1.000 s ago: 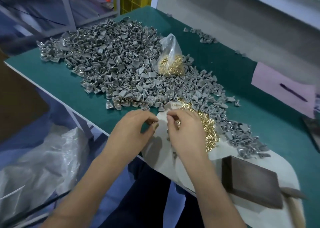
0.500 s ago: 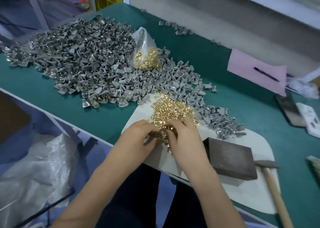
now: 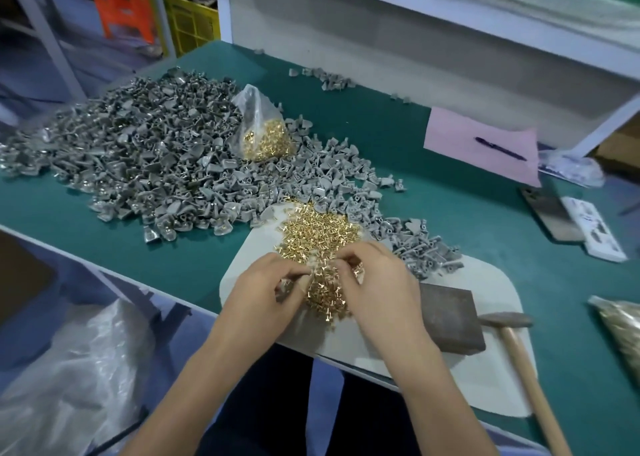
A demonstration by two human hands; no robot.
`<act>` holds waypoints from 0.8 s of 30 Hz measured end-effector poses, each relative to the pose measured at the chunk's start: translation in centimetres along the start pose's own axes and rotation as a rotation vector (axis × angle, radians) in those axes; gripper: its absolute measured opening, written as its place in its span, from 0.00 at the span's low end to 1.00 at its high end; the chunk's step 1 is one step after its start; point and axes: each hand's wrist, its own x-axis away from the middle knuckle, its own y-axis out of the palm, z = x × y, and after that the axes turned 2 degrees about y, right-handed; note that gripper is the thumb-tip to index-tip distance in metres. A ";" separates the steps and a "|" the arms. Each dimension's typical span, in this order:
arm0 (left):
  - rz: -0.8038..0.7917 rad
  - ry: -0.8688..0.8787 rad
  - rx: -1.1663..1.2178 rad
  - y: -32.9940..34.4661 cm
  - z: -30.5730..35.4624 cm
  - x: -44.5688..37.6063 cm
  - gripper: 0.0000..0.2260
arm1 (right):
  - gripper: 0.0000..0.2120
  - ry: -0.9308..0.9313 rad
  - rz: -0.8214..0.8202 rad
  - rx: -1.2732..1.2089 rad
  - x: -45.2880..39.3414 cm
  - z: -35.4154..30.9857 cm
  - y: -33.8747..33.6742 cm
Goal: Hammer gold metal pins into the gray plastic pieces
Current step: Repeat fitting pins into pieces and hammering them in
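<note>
Both hands at the loose gold pins on the white mat

The left hand (image 3: 266,291) and right hand (image 3: 375,282) meet, fingers curled, over the gold pins (image 3: 318,234) heaped on the white mat (image 3: 491,289); behind the mat sprawl gray plastic pieces (image 3: 156,165), and a dark block (image 3: 448,320) and hammer (image 3: 519,351) lie on it, right.

Bright, even overhead light, soft shadows, slight motion blur, wide-angle bending at the edges.

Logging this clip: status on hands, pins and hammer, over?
Left hand pinching a gray plastic piece; right hand fingering the gold pins. Hammer untouched beside the metal block. Nothing obstructing.
</note>
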 end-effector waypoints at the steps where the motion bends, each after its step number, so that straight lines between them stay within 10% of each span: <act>1: -0.014 0.018 0.007 0.3 0.4 -0.3 0.04 | 0.03 0.010 0.061 0.002 0.2 0.7 -0.6; 9: -0.176 0.012 0.011 4.6 3.5 -4.6 0.07 | 0.02 0.144 0.351 -0.202 2.7 7.2 -3.4; 24: -0.063 -0.001 -0.484 10.0 4.7 -10.3 0.03 | 0.03 0.113 0.377 -0.419 3.2 8.2 -2.8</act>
